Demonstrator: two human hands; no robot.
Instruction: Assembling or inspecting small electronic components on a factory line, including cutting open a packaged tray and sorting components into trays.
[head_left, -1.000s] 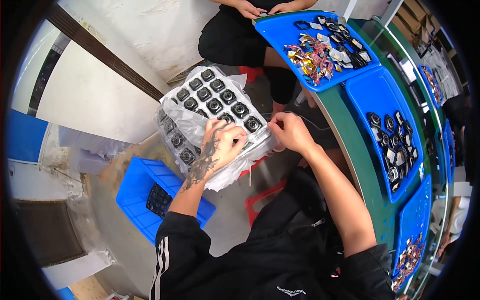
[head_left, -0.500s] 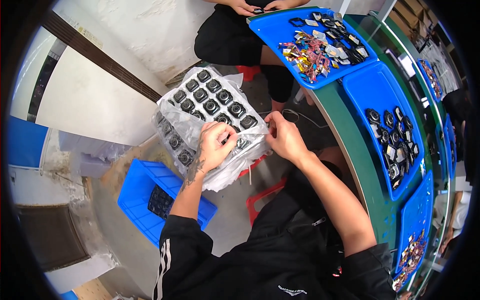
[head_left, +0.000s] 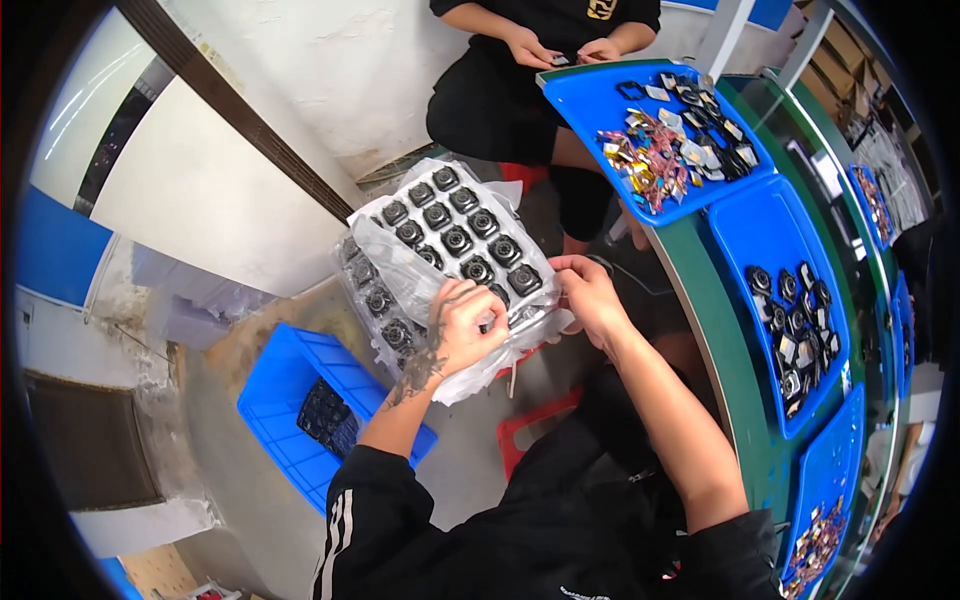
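Note:
A white tray holds rows of black, square watch-like cases, each in its own pocket. A thin translucent plastic sheet lies folded over its left side and bunches along the near edge. My left hand is closed over the tray's near side, fingers curled in on the sheet and partly hiding some cases. At the near right corner, my right hand pinches the sheet's edge between thumb and fingers. The fingertips of both hands are partly hidden.
On the floor, a blue bin contains a black tray of parts. Red stools stand near my legs. Along the green bench at right are blue trays of small parts. Across from me sits a person handling a small piece.
The whole view has shifted, so everything sits lower and further right. My left hand has turned, its fingers curling tighter over the sheet. My right hand stays at the tray corner.

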